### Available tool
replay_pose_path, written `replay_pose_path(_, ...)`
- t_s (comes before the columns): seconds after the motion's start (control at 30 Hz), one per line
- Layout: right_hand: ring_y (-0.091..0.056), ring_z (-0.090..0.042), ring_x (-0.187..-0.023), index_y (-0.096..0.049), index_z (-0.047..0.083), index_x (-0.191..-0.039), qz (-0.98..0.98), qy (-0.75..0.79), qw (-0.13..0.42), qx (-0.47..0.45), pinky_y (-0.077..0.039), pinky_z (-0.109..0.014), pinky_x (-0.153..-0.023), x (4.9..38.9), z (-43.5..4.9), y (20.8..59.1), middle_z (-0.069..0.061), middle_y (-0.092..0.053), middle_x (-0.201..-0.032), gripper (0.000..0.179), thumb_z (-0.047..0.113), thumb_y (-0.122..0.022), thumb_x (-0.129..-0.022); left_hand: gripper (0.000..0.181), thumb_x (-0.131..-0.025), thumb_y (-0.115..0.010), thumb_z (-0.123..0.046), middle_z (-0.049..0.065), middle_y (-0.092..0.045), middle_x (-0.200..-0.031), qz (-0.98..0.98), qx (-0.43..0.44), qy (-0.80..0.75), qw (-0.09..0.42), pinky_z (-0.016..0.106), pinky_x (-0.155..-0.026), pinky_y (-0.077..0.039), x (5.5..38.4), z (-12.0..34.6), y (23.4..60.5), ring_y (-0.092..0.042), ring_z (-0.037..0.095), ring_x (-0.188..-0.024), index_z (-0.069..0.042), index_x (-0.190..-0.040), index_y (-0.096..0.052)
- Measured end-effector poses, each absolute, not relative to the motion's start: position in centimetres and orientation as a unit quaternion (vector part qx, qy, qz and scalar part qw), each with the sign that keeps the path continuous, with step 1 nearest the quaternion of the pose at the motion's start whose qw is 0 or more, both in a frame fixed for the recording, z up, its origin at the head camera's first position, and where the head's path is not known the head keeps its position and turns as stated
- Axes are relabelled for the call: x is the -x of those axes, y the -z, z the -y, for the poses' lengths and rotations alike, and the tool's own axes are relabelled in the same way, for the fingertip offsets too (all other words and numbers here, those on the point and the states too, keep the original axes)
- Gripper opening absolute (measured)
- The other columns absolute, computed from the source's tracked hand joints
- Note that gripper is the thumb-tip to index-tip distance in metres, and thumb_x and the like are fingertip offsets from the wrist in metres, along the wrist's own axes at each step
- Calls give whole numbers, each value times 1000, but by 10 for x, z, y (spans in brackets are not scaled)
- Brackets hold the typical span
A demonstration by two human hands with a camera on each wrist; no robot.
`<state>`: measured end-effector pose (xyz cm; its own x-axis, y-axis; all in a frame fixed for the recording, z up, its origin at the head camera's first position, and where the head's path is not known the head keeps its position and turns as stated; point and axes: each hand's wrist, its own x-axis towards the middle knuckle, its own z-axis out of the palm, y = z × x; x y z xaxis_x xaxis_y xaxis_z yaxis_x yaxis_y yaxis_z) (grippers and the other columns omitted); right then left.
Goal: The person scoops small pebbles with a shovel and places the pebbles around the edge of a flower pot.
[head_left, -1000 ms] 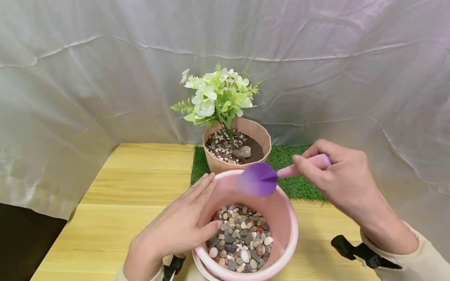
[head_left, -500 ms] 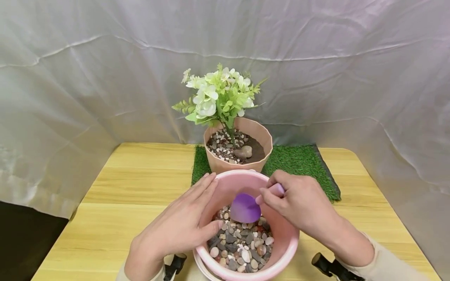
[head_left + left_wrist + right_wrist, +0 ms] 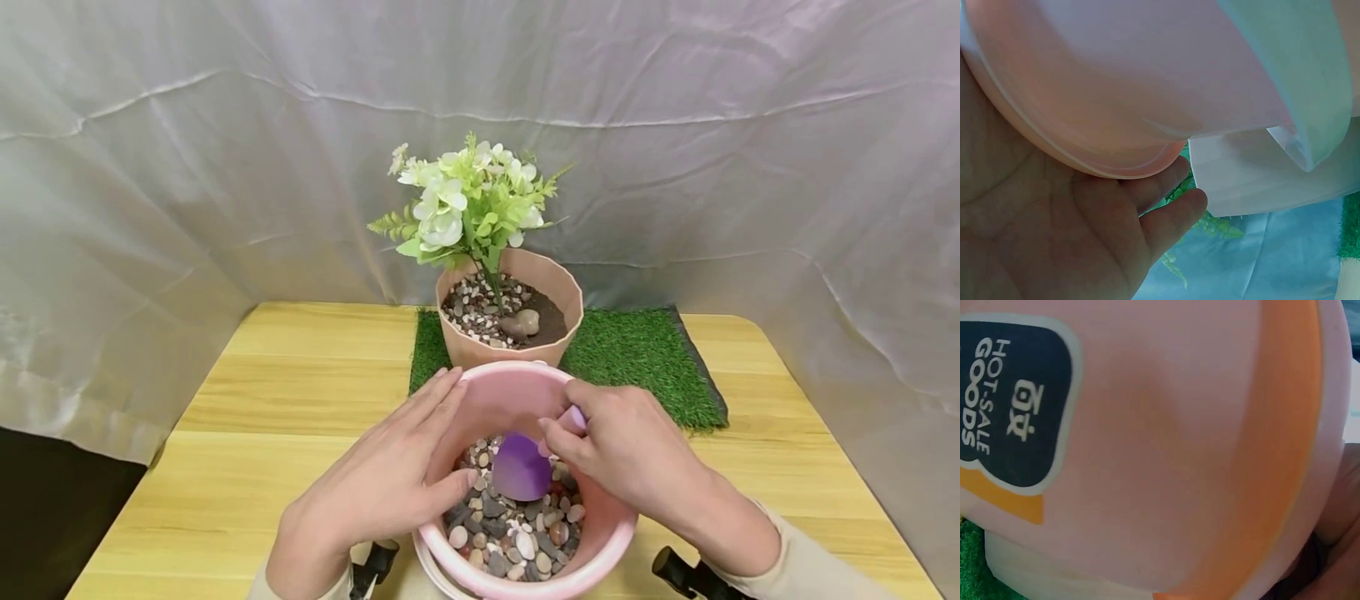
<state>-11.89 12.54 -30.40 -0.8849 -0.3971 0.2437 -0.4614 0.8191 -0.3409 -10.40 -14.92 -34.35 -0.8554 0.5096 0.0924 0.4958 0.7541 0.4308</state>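
Note:
In the head view my right hand [image 3: 630, 450] grips the pink handle of a small purple shovel [image 3: 522, 468] inside a pink bucket [image 3: 624, 533]. The shovel's blade points down into mixed pebbles [image 3: 517, 533] at the bucket's bottom. My left hand [image 3: 375, 475] rests on the bucket's left rim, fingers straight and thumb over the inside. From the left wrist view, the left palm and fingers [image 3: 1175, 219] lie along the rim. The bucket's outer wall [image 3: 1166, 444], with a dark printed label [image 3: 1016, 406], fills the right wrist view and hides most of the right hand.
Right behind the bucket stands a peach flowerpot [image 3: 510, 357] with white flowers [image 3: 468, 200], small stones, dark soil and a larger smooth stone [image 3: 521, 323]. It sits on a green turf mat [image 3: 637, 358] on the wooden table [image 3: 277, 383]. Grey cloth [image 3: 675, 167] hangs behind.
My right hand has brought the shovel left and down from above the bucket's rim to the pebbles inside. The left hand has stayed on the rim.

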Motion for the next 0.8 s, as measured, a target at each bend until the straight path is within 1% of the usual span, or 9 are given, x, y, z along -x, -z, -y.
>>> replay_pose_path(0.27, -45, -2, -51, -58, 25, -78, 952, -198, 55, -226, -41, -21, -47, 118, -123, 307, 15, -48, -58, 27, 35, -74, -96, 92, -98, -63, -51, 1, -7, -177, -937, -267, -226, 19, 44, -132, -19, 104, 149, 343, -7, 17, -164, -10, -169, -20)
replay_pose_path(0.43, -47, -1, -52, -63, 24, -83, 953, -202, 43, -224, -43, -22, -49, 118, -121, 309, 17, -48, -57, 22, 37, -75, -96, 92, -99, -63, -51, 0, -7, -177, -936, -268, -225, 18, 44, -132, -20, 105, 149, 344, -7, 16, -164, -11, -169, -20)
replay_pose_path(0.57, -50, 0, -52, -68, 23, -90, 954, -206, 32, -216, -46, -23, -51, 118, -120, 307, 21, -52, -58, 16, 37, -74, -97, 92, -98, -64, -51, 1, -7, -177, -936, -269, -226, 18, 44, -132, -20, 105, 149, 344, -7, 17, -164, -10, -169, -20)
replay_pose_path(0.63, -50, 0, -53, -70, 22, -93, 954, -211, 30, -212, -46, -23, -51, 118, -121, 307, 21, -54, -58, 16, 36, -74, -97, 92, -99, -64, -51, 1, -7, -177, -936, -269, -226, 19, 44, -132, -19, 105, 149, 344, -7, 17, -164, -10, -169, -20)
replay_pose_path(0.73, -49, -1, -52, -69, 21, -89, 953, -218, 39, -205, -45, -23, -50, 118, -121, 310, 18, -53, -58, 18, 36, -75, -98, 92, -99, -63, -51, 1, -7, -177, -936, -268, -226, 19, 44, -132, -20, 105, 149, 343, -7, 17, -164, -10, -169, -20)
replay_pose_path(0.8, -51, -1, -53, -71, 21, -91, 952, -225, 44, -204, -46, -23, -51, 118, -120, 313, 18, -55, -59, 16, 35, -75, -97, 92, -99, -63, -52, 1, -7, -177, -937, -267, -226, 19, 44, -132, -20, 105, 149, 343, -7, 17, -164, -11, -169, -20)
